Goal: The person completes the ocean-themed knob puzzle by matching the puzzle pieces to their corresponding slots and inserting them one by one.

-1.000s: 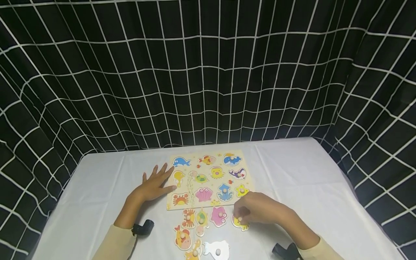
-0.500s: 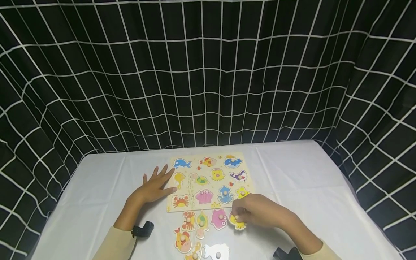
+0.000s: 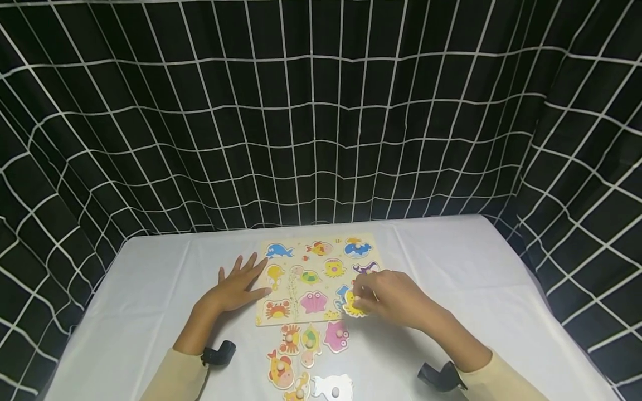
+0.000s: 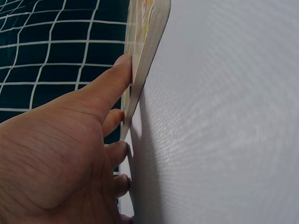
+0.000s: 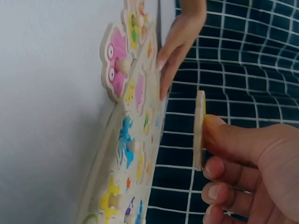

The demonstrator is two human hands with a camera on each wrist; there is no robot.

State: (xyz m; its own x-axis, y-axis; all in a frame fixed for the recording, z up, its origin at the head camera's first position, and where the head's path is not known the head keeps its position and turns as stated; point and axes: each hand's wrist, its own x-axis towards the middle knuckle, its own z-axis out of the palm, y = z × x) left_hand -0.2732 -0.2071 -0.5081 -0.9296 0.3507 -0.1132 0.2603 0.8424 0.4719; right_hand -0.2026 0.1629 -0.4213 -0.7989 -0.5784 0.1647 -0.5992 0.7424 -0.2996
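Right hand (image 3: 393, 298) has its grip pinched on the yellow octopus piece (image 3: 355, 308), which sits way out at the thumb and fingertips. It's up above the puzzle board (image 3: 327, 285), over the near right part, half covering the blue squid piece (image 3: 342, 295). Left hand (image 3: 239, 287) has its grip apart, fingers spread, touching the board's left edge. Pink clam piece (image 3: 334, 336) lies just off the board's near edge.

The person's bare hands (image 3: 238, 287) extend from plain beige sleeves (image 3: 176, 376), with a black, bent device (image 3: 220, 353) at each wrist.
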